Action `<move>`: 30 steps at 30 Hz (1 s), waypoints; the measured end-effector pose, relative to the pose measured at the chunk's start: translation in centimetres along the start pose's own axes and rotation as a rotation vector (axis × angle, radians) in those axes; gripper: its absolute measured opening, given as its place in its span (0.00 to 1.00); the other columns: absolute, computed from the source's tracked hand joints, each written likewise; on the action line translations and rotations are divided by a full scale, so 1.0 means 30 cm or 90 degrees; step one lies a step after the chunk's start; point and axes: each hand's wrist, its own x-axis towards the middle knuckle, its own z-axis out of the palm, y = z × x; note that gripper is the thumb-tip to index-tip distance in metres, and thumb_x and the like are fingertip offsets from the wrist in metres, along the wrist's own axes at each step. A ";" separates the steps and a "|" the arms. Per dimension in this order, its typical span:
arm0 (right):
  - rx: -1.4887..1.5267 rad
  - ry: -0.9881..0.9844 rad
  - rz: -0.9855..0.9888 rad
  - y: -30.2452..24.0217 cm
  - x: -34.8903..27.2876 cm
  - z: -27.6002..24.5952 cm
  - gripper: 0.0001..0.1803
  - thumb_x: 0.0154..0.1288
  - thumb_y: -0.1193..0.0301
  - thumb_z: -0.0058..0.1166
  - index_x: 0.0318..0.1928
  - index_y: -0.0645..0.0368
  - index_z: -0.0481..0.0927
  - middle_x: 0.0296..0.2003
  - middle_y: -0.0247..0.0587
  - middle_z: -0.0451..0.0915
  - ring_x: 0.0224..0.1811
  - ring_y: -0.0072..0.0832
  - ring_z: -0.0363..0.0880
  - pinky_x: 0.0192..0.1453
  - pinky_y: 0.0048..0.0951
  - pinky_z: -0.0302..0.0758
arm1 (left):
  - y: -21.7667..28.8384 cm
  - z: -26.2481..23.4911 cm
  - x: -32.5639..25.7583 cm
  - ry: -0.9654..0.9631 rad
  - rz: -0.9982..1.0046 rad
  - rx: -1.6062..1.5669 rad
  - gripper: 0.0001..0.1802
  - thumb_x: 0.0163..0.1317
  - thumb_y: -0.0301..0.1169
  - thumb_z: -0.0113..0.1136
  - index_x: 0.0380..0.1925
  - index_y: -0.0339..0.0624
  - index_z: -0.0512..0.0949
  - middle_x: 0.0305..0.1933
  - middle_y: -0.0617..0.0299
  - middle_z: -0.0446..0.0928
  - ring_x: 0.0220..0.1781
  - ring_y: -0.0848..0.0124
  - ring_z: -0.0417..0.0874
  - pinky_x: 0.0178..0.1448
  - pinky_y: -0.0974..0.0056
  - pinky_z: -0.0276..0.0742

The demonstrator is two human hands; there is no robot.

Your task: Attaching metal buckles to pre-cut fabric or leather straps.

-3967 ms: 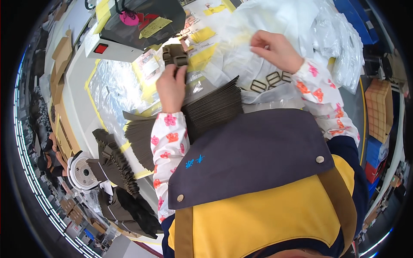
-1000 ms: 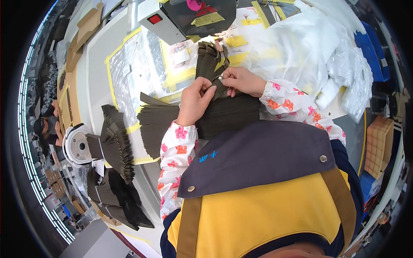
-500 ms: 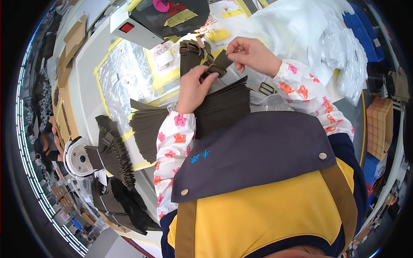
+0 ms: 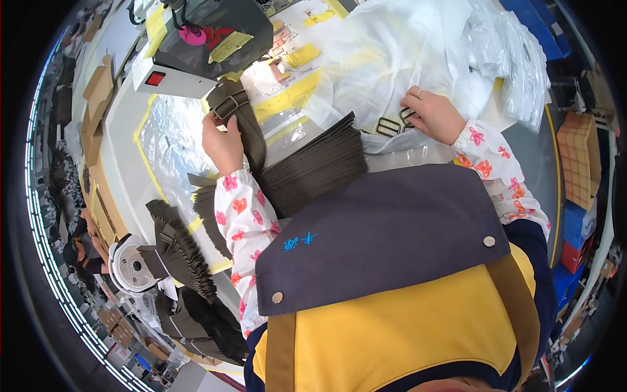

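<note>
Straps (image 4: 247, 124) lay in the left hand (image 4: 223, 142), its thumb and fingers closed on them near the machine (image 4: 222, 32). I saw open room between the hands across the taped tabletop (image 4: 124, 160); the machine's edge crowded the left one, and a fanned stack (image 4: 320, 163) filled the near side. The right hand (image 4: 436, 116) touched a slider (image 4: 406, 116); I couldn't tell whether it gripped. The straps looked olive-brown, folded, with a dark rectangular buckle (image 4: 228, 106).
</note>
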 end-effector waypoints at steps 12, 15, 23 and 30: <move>-0.090 0.009 -0.069 0.038 0.013 -0.017 0.08 0.46 0.78 0.53 0.30 0.62 0.71 0.29 0.40 0.71 0.27 0.35 0.72 0.30 0.31 0.70 | 0.236 0.096 -0.150 -0.561 0.261 -0.172 0.12 0.57 0.36 0.51 0.32 0.39 0.77 0.28 0.50 0.76 0.32 0.54 0.77 0.37 0.60 0.71; 0.243 0.024 0.096 0.000 0.061 -0.080 0.06 0.53 0.76 0.53 0.32 0.64 0.74 0.26 0.35 0.75 0.24 0.25 0.74 0.28 0.24 0.70 | 0.190 0.126 -0.123 -0.601 0.208 -0.243 0.12 0.57 0.36 0.50 0.32 0.40 0.77 0.26 0.51 0.76 0.31 0.53 0.76 0.37 0.57 0.70; 0.862 -0.062 0.252 -0.148 0.205 -0.056 0.08 0.61 0.70 0.49 0.36 0.63 0.73 0.23 0.32 0.76 0.22 0.15 0.72 0.27 0.16 0.70 | 0.247 0.019 -0.110 -0.380 0.151 -0.282 0.06 0.56 0.27 0.53 0.32 0.36 0.74 0.21 0.55 0.74 0.24 0.65 0.76 0.30 0.67 0.68; 0.680 -0.221 0.099 -0.187 0.280 -0.073 0.06 0.60 0.72 0.50 0.33 0.63 0.71 0.24 0.31 0.73 0.21 0.15 0.70 0.24 0.15 0.68 | 0.205 -0.019 -0.104 -0.350 0.088 -0.455 0.08 0.59 0.27 0.51 0.35 0.33 0.72 0.22 0.66 0.70 0.27 0.81 0.67 0.33 0.74 0.66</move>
